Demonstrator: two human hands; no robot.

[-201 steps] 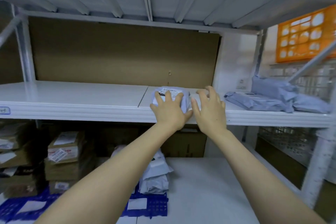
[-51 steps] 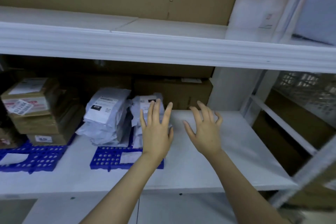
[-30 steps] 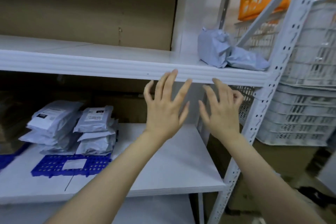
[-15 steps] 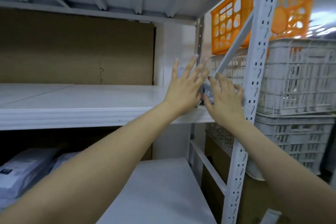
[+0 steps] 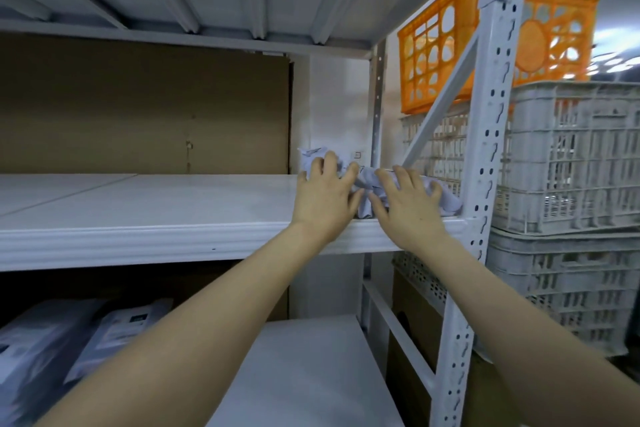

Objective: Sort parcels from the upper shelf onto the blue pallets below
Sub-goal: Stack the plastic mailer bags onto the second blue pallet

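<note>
Crumpled grey parcels (image 5: 366, 184) lie at the right end of the white upper shelf (image 5: 145, 215), against the corner post. My left hand (image 5: 323, 199) lies over the left part of the heap, its fingers bent down around a parcel. My right hand (image 5: 408, 210) covers the right part, fingertips curled into the grey wrap. Both hands hide most of the heap. On the lower shelf at the bottom left, grey parcels with labels (image 5: 114, 333) lie stacked. No blue pallet is in view.
A perforated white upright (image 5: 485, 163) and a diagonal brace (image 5: 440, 104) stand just right of my hands. Beyond them are stacked white crates (image 5: 571, 163) with an orange crate (image 5: 446, 45) on top. Brown cardboard (image 5: 138, 107) backs the shelf.
My hands have come down from mid-air onto the grey parcels at the shelf's right end and closed on them. Before that they left the lower shelf and rose to the right.
</note>
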